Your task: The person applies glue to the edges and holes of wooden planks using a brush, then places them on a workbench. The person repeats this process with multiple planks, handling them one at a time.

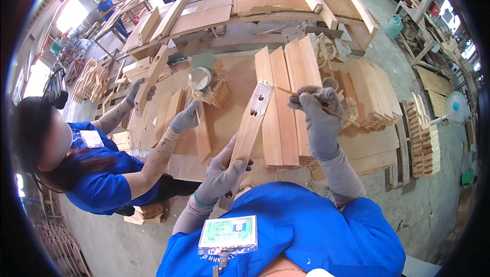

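Observation:
My left hand (pixel 222 172), in a grey glove, is wrapped round the lower part of a wooden slat (pixel 247 129) held up at a slant. Its upper end has two dark holes, with wet white glue smeared around them. Pinched in my gloved right hand (pixel 320 116) is a thin wooden stick (pixel 334 111), its tip touching the glued end. Beyond and right of the slat, long wooden boards (pixel 280 108) lie side by side on the worktable (pixel 229 124). An open pot of white glue (pixel 200 78) stands farther off, beside a wooden block (pixel 214 95).
At the left, a co-worker (pixel 102 159) in blue handles a slat with holes (pixel 151 80) and another slat (pixel 202 131). Stacked boards (pixel 370 93) fill the table's right side. A second bench (pixel 265 0) stands behind; a fan (pixel 457 108) and slat pile (pixel 423 139) are at the right.

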A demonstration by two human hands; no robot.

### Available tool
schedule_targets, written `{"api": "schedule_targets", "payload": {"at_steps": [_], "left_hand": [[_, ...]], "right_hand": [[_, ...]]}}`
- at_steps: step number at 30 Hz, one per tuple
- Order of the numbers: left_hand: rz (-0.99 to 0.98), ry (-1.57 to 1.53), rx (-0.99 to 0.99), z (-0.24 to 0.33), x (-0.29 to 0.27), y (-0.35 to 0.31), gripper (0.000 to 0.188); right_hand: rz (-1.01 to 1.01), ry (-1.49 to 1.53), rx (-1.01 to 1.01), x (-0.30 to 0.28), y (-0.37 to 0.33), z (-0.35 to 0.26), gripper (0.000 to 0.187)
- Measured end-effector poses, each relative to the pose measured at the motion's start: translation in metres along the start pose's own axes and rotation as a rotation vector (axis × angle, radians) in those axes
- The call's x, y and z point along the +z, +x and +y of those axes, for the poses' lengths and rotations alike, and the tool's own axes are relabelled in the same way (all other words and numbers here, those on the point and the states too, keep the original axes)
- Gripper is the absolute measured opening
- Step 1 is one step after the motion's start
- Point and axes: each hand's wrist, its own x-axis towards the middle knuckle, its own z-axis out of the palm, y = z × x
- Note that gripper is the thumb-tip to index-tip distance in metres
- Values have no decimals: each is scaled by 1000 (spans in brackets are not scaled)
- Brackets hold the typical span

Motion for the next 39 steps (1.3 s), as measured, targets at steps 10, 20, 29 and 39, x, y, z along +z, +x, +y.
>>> {"api": "schedule_targets", "payload": {"at_steps": [10,20,29,39], "left_hand": [[-59,43,51,-1,59,38,80],[-105,152,15,-12,122,72,77],[-77,75,-89,-4,187,153,45],[-232,-283,-50,-1,253,282,56]], "right_hand": [[-83,44,-110,-67,-3,-28,17],[82,207,-45,-135,11,-61,11],[180,143,122,-201,24,-77,32],[-45,-891,-52,-265,68,-67,78]]}}
